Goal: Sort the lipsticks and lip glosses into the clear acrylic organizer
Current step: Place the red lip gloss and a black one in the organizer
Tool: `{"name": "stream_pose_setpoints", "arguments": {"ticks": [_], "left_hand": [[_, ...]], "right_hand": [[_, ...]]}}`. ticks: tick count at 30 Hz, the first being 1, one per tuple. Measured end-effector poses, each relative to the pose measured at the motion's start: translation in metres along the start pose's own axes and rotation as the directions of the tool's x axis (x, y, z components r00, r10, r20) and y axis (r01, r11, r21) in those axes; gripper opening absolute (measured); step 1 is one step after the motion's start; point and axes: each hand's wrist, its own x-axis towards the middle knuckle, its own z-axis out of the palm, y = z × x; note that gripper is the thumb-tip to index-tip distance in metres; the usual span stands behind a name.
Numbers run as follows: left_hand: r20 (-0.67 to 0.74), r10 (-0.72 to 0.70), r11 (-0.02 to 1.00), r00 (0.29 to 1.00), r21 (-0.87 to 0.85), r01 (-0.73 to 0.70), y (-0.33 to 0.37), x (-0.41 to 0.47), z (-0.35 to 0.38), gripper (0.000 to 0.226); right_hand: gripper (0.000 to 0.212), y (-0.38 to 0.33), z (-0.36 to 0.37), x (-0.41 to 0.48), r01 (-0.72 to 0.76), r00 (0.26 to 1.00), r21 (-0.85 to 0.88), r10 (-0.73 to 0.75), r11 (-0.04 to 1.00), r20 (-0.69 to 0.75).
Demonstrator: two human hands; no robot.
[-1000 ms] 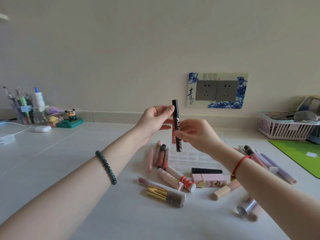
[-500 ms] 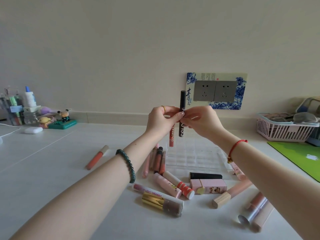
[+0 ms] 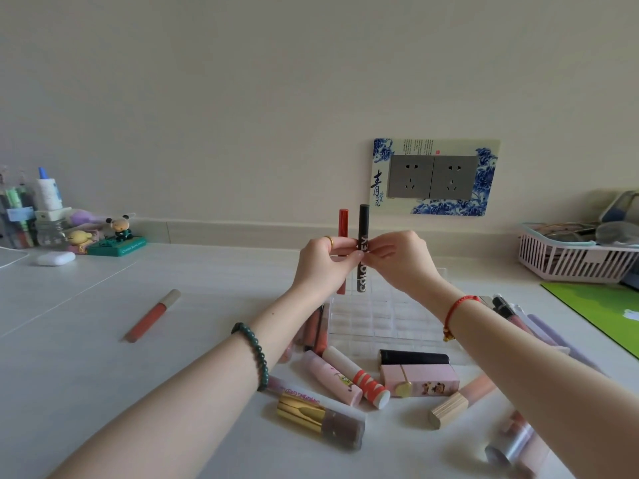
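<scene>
Head view: vs 1 s ago, left hand [image 3: 323, 262] & right hand [image 3: 401, 262] now both pinch black lip tube [image 3: 362, 226] upright above acrylic organizer [image 3: 387, 321]. Prob. lining up a slot; not in yet.

The left hand [image 3: 321, 266] hides part of the red tube [image 3: 343, 223]; the basket [image 3: 567, 262] is cropped.

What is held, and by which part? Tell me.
The left hand and right hand pinch the upright black tube at its middle; the left also seems to grip the red tube mid-length.
</scene>
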Motion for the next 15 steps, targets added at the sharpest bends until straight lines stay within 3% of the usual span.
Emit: {"name": "stream_pose_setpoints", "arguments": {"ticks": [15], "left_hand": [[0.049, -0.034, 0.999, 0.998, 0.01, 0.034, -0.0053, -0.0042, -0.0006, 0.031]], "right_hand": [[0.017, 0.0045, 0.0052, -0.0046, -0.034, 0.999, -0.077, 0.037, 0.996, 0.032]]}}
